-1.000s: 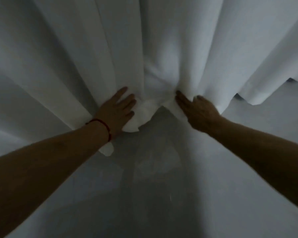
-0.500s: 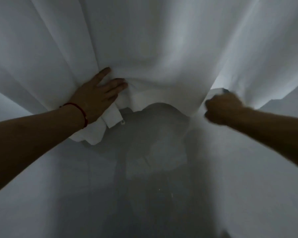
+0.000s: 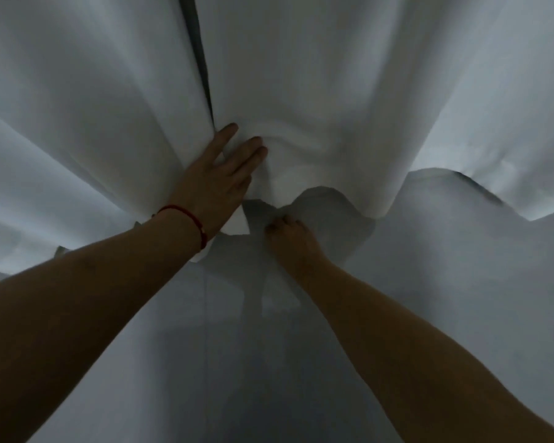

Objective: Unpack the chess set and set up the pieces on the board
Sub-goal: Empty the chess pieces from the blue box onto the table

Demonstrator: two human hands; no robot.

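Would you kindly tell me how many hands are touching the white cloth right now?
2. The left hand, wearing a red wrist cord, presses flat on the white cloth at centre; the right hand grips its hanging edge just below. No chess pieces show; any may be hidden.

No legible text (dim view)

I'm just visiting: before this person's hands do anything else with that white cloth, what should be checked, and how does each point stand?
1. Left hand flat on the white cloth, fingers straight: ok.
2. Right hand has a grip on the cloth's lower edge: ok, fingers curled into it.
3. Chess set in view: not ok, none visible.
4. Board in view: not ok.
5. What lies behind the cloth: cannot tell.
6. Lighting good enough: not ok, dim.
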